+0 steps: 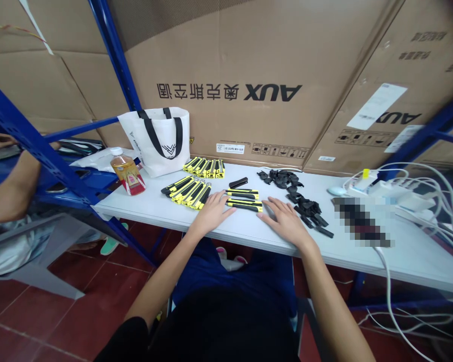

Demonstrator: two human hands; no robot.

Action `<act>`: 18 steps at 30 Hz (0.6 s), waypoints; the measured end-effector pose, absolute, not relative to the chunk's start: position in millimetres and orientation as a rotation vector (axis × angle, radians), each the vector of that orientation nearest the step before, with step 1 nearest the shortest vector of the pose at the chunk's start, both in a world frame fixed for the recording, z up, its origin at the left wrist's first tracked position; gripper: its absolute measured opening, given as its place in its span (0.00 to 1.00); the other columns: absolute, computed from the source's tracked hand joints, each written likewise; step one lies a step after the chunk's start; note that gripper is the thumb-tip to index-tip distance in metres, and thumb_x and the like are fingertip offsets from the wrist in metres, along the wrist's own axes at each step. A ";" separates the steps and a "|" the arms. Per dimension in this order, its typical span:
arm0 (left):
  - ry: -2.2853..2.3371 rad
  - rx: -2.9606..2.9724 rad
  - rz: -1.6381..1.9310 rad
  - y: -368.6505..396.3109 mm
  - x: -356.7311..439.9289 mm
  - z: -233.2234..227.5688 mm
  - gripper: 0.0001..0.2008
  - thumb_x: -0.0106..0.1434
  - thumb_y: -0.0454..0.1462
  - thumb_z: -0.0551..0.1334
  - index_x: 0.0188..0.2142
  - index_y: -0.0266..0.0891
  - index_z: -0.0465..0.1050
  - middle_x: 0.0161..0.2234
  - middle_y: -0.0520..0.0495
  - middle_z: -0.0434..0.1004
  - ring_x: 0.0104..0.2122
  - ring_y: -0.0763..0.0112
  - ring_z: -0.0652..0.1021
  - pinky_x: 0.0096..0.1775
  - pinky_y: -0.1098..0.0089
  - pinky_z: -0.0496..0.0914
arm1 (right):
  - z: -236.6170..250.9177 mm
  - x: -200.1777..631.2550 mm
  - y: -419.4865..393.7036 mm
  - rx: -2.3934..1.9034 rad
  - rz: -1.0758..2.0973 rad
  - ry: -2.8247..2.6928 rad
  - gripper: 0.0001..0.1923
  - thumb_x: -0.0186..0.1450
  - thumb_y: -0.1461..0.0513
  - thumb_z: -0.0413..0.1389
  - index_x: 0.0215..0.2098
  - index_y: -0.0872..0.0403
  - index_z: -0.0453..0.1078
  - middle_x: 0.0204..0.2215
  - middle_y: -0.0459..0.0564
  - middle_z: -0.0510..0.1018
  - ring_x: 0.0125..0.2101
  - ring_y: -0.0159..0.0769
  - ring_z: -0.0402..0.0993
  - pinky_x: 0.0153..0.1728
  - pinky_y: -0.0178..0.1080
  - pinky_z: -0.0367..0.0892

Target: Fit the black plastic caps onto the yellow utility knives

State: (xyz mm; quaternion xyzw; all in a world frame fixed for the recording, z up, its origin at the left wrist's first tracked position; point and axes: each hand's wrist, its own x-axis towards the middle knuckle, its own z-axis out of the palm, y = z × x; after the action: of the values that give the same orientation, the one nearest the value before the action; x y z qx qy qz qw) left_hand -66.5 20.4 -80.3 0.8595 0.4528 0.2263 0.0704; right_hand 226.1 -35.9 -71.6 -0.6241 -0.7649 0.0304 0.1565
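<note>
yellow-black knives (244,204) (two); left hand (210,213) and right hand (288,224) flank them.

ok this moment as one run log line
left hand: by left ends of two yellow-black cutters | right hand: by nearer one's right end | black pieces: farther right

Passable over bare tabletop (243,222) between left hand (212,210) and right hand (286,222), in front of two cutters (245,203). Blocked leftward by lined-up cutters (191,193) and bottle (128,173), rightward by black pieces (310,207) and white cables (387,282).
</note>
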 end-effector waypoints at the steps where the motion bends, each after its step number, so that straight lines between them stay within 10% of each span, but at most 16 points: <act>1: 1.361 2.585 0.683 20.2 -66.4 -80.2 0.25 0.77 0.52 0.57 0.63 0.37 0.69 0.72 0.33 0.65 0.72 0.51 0.65 0.73 0.51 0.58 | -71.8 226.3 -35.9 -1.788 0.086 -2.191 0.39 0.75 0.36 0.42 0.72 0.49 0.65 0.74 0.59 0.64 0.74 0.54 0.57 0.74 0.65 0.46; 18: 1.352 2.588 0.683 20.0 -66.8 -80.4 0.25 0.77 0.52 0.57 0.63 0.36 0.70 0.72 0.32 0.64 0.72 0.51 0.65 0.73 0.51 0.57 | -72.4 227.1 -34.8 -1.802 0.100 -2.195 0.39 0.75 0.36 0.42 0.72 0.49 0.64 0.75 0.59 0.63 0.75 0.53 0.55 0.74 0.65 0.45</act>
State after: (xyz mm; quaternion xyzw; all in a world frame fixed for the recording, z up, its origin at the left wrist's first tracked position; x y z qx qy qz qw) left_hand -66.8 20.0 -80.4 0.8608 0.4498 0.2272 0.0713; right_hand 227.1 -34.8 -72.4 -0.6270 -0.7638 0.0347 0.1492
